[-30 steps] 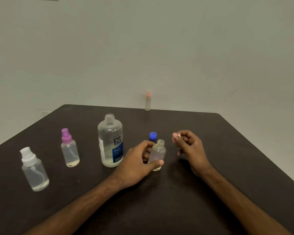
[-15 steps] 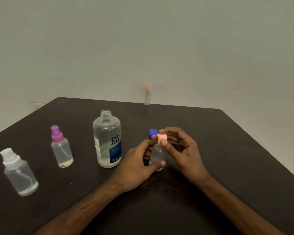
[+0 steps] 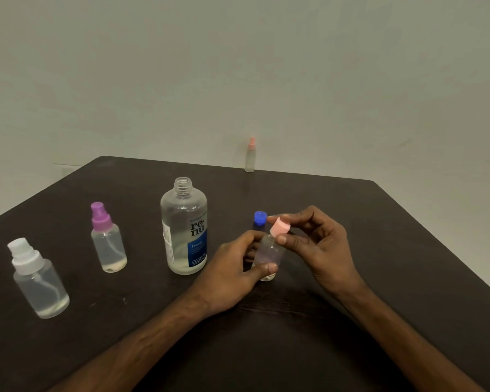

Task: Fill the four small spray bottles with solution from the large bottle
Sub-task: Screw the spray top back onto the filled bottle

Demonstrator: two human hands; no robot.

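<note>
At table point(image 3: 393, 250) centre | left hand point(image 3: 227, 274) grips small bottle point(image 3: 268, 251) | right hand point(image 3: 320, 250) pinches pink cap point(image 3: 280, 230) | two seem done, capping third

Left grip point(image 3: 232, 267) curls round the small bottle point(image 3: 269, 253), right grip point(image 3: 317, 250) pinches the pink cap point(image 3: 280, 230) at its neck.

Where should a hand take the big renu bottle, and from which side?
Probably the straight cylindrical body at label height, wrapped from the near side. The large bottle stands upright and uncapped, so the narrow threaded neck is a poor hold; the left hand and small bottle crowd its right.
</note>
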